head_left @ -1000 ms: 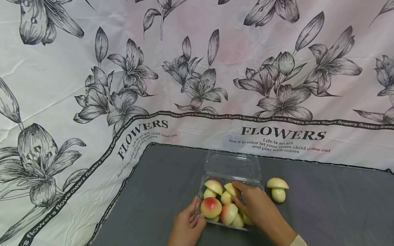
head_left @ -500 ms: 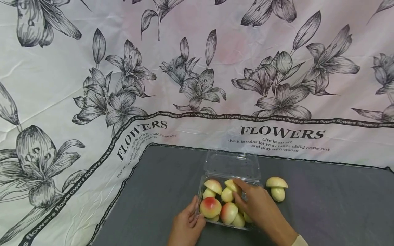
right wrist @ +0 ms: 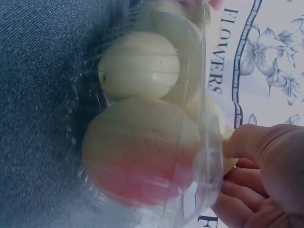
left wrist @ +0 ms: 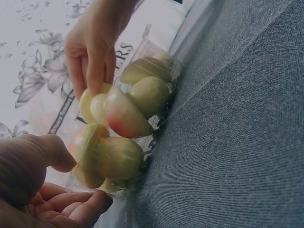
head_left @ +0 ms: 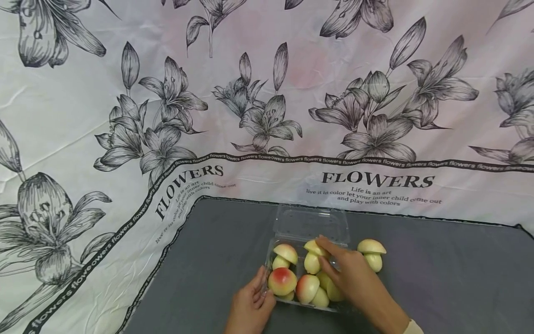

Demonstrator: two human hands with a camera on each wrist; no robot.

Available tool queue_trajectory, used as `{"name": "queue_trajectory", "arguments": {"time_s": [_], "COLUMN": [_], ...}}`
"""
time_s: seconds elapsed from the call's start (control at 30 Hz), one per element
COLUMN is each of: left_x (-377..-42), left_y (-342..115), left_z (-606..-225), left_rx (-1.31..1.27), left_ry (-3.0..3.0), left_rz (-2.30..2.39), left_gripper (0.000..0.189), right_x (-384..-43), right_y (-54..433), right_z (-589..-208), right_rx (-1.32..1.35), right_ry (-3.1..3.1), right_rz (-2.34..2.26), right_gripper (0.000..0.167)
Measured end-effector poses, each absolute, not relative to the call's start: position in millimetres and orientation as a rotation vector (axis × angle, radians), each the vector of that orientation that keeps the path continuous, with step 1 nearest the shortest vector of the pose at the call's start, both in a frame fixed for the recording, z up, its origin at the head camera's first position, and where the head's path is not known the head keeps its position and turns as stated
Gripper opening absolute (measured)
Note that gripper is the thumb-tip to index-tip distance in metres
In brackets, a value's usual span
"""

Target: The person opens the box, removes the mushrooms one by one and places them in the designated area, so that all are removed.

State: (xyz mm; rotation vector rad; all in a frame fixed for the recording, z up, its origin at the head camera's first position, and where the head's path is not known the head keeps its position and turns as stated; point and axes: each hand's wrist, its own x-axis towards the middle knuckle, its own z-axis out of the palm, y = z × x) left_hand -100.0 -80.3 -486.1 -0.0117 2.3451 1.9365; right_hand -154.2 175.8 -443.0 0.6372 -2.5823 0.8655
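A clear plastic clamshell box [head_left: 310,226] lies with its lid folded back, several pale yellow, red-blushed artificial mushrooms inside. My left hand [head_left: 250,301] grips the box's left side, thumb and fingers on its rim, also seen close up in the left wrist view. With thumb and fingers, my right hand [head_left: 360,280] pinches a mushroom [head_left: 312,262] by its cap at the back middle of the box. Around it sit a mushroom [head_left: 285,255] at back left, a red-topped mushroom [head_left: 282,281] at front left, and more in front, partly hidden by the right hand.
One mushroom [head_left: 371,247] stands on the dark grey tabletop [head_left: 221,246] just right of the box, partly behind the right hand. A white flower-printed cloth [head_left: 250,181] rises behind and to the left of the table.
The pinched mushroom has turned more upright and shifted slightly up and right within the box. More of a mushroom beneath my right hand shows. My left hand keeps its grip.
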Motion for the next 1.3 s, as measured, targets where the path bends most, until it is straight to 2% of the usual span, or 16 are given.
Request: {"name": "queue_trajectory", "arguments": {"time_s": [0.37,0.73,1.07,1.3], "left_x": [-98,-100,-99,-98], "left_y": [-81,-82,-82,-82], "left_z": [-486,-488,-489,-490], "left_rx": [-0.020,-0.002,-0.006,0.006], "left_ry": [2.346,2.319,2.332,2.362], "left_rz": [1.941,1.942,1.959,1.939], "left_gripper": [0.068,0.068,0.067,0.068], "right_x": [-153,-158,-156,-154], "right_y": [182,210,236,256], "right_z": [-440,-443,-440,-436], "right_rx": [0.710,0.836,0.715,0.621], "right_ry": [-2.502,-2.245,-2.275,-2.293], "right_rz": [0.805,0.770,0.697,0.663], "right_gripper": [0.049,0.062,0.069,0.064]}}
